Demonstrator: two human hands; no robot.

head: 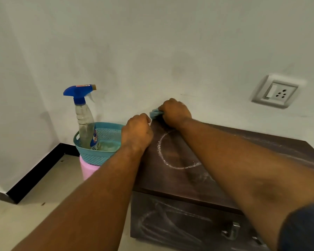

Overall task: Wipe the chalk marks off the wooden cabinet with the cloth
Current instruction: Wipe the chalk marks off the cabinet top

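Note:
A dark wooden cabinet (170, 180) stands against the white wall. A white chalk ring (160, 151) is drawn on its top, with smeared chalk to the right and scribbles on its front panel (170, 221). My right hand (175, 112) is shut on a light blue cloth (154, 113) at the cabinet's far left corner, by the wall. My left hand (136, 133) is fisted at the cabinet's left edge, just in front of the cloth; whether it holds anything is hidden.
A teal basket (105, 156) sits on a pink stool (88, 171) left of the cabinet, holding a spray bottle (84, 116) with a blue trigger head. A wall socket (275, 91) is at the right. Metal handles (232, 230) project from the cabinet front.

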